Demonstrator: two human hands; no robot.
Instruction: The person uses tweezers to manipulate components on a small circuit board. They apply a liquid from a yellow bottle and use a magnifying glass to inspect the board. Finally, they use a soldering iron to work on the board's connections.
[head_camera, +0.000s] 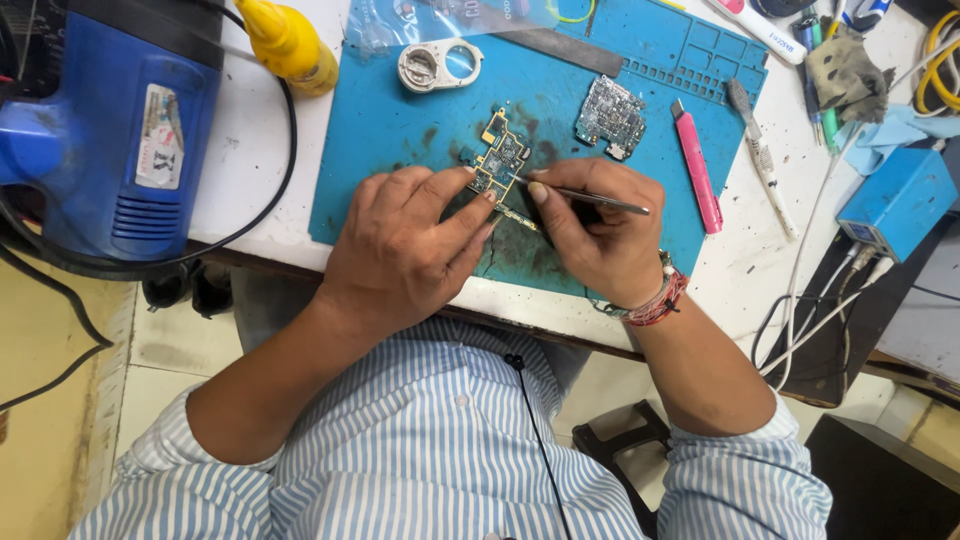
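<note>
A small circuit board (500, 160) with gold-coloured edges lies on the blue work mat (400, 130). My left hand (410, 245) pins the board's lower end to the mat with thumb and fingertips. My right hand (600, 230) pinches metal tweezers (585, 198), and their tip touches the board's right side. A second bare circuit board (609, 117) lies apart on the mat, up and to the right.
A blue hot-air unit (110, 130) with black cables stands at left. A yellow bottle (288, 45), a round magnifier (438, 65), a pink utility knife (697, 172), a brush (758, 155), a rag (845, 75) and a small blue box (898, 200) surround the mat.
</note>
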